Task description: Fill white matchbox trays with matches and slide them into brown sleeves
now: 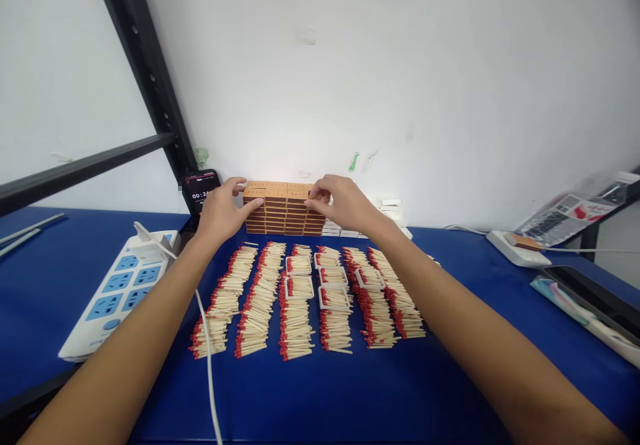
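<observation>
Smooth wall (350, 85) backs cardboard matchboxes (276, 199) between left hand (223, 210) and right hand (345, 203).

My left hand (226, 206) is at the left end of the orange matchbox stack (286, 215), thumb and fingers apart; my right hand (345, 203) is at the right end, thumb on front. Six rows of red-tipped matches (297, 328) on blue table (310, 405), some in white trays (335, 308). Phone (201, 183) behind left hand, power strip (116, 281) left.

Flat orange matchboxes (276, 210) stand stacked behind rows of red-headed matches (296, 328).
</observation>
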Tool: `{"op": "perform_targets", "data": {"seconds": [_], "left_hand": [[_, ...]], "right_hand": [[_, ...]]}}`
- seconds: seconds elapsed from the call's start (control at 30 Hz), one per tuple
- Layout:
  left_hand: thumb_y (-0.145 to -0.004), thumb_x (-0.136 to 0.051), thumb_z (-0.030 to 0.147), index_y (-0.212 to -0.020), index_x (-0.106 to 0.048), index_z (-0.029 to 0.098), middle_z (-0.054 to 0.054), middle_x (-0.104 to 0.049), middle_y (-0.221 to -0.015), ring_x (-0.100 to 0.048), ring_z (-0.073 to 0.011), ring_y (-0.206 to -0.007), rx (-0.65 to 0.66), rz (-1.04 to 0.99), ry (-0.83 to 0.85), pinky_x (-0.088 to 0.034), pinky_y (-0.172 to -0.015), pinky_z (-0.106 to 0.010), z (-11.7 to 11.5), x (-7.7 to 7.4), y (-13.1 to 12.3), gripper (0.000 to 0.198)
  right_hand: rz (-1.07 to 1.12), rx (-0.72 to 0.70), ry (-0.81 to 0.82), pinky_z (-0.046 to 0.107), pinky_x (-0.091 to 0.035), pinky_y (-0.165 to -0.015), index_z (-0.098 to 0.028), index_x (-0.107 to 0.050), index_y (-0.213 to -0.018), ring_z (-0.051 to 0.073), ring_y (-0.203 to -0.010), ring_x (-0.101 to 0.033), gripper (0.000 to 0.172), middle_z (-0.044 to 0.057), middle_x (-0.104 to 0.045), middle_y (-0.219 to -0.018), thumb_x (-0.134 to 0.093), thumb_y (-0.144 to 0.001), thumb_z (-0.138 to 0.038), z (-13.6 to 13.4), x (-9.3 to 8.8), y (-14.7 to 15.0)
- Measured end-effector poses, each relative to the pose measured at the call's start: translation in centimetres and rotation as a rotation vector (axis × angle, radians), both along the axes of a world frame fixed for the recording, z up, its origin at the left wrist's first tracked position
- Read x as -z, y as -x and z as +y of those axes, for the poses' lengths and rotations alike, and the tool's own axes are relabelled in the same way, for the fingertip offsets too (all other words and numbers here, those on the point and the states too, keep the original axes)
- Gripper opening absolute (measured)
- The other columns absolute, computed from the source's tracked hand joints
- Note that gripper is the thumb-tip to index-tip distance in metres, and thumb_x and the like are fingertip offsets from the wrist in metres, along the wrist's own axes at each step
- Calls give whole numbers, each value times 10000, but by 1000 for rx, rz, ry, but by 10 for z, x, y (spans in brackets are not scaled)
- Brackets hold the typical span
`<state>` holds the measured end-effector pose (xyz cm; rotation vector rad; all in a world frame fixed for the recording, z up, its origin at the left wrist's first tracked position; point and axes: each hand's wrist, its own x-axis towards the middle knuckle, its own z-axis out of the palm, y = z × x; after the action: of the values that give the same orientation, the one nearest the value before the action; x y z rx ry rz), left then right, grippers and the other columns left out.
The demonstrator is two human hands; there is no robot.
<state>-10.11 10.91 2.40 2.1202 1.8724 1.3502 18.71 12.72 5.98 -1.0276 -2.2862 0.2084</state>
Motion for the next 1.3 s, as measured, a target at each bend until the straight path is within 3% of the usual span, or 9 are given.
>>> {"op": "perform_targets", "data": {"seconds": [0.1, 0.23, 0.33, 0.47, 0.57, 0.73, 0.87, 1.0, 1.3], "left_hand": [[-906, -800, 476, -1344, -663, 185, -174, -768, -1295, -718, -376, -1201, -32, 8, -39, -528, -1061, -499, -3, -1, -3, 543], [-975, -722, 449, -1317, -655, 165, -168, -756, -1251, -685, -355, -1178, -71, 80, -259, -500, -1084, -503, -10, -5, -13, 450], [-1001, -690, 384, -1190, -685, 162, -138, -761, -1085, -693, -325, -1076, -46, 157, -432, -524, -1020, -480, -19, -6, -25, 291], [-1036, -653, 318, -1129, -683, 168, -98, -759, -992, -701, -274, -962, 116, 256, -496, -562, -911, -427, -38, -3, -46, 179], [-1052, -643, 302, -1150, -671, 163, -102, -766, -1020, -716, -267, -980, 272, 350, -483, -576, -942, -437, -50, 3, -60, 173], [-1044, -669, 282, -1195, -665, 154, -116, -783, -1042, -740, -274, -976, 397, 422, -466, -609, -909, -450, -57, 14, -72, 198], [-1036, -678, 266, -1185, -668, 142, -120, -784, -1026, -744, -277, -950, 403, 450, -464, -618, -893, -461, -57, 16, -73, 193], [-1041, -666, 260, -1191, -666, 140, -121, -790, -1018, -749, -276, -936, 411, 460, -466, -623, -879, -459, -57, 15, -74, 192], [-1037, -666, 257, -1191, -667, 146, -109, -794, -1018, -749, -273, -932, 411, 504, -505, -623, -884, -455, -58, 15, -75, 189]], "right_hand": [[-73, -66, 115, 434, -511, -780, -233, -743, -865, 237, -829, -650, 120, 76, -744, -908, -711, -947, -315, -19, 2, -19], [-201, -46, 305, 404, -514, -733, -228, -775, -924, 229, -800, -668, 183, 72, -762, -883, -699, -937, -394, -44, 7, -56], [-305, -5, 426, 397, -528, -751, -225, -783, -1031, 255, -898, -685, 313, 97, -770, -1011, -716, -920, -509, -61, 11, -85], [-334, 3, 524, 426, -545, -903, -266, -770, -1177, 304, -1122, -669, 439, 98, -743, -1245, -779, -868, -578, -81, 23, -111], [-300, -8, 515, 439, -533, -945, -275, -769, -1173, 304, -1138, -664, 421, 90, -734, -1248, -767, -883, -580, -87, 35, -118], [-253, -34, 463, 411, -527, -874, -253, -768, -1105, 278, -1038, -673, 393, 85, -740, -1152, -750, -899, -588, -85, 46, -119], [-191, 3, 386, 386, -520, -821, -257, -753, -1074, 267, -1005, -674, 388, 87, -761, -1132, -739, -908, -608, -85, 42, -122], [-121, 83, 402, 364, -506, -716, -263, -743, -1051, 227, -856, -668, 356, 73, -781, -1119, -737, -914, -592, -82, 38, -125], [-187, 99, 262, 443, -570, -865, -236, -769, -1185, 297, -1030, -720, 378, 115, -799, -1207, -693, -946, -519, -70, 49, -124]]}}
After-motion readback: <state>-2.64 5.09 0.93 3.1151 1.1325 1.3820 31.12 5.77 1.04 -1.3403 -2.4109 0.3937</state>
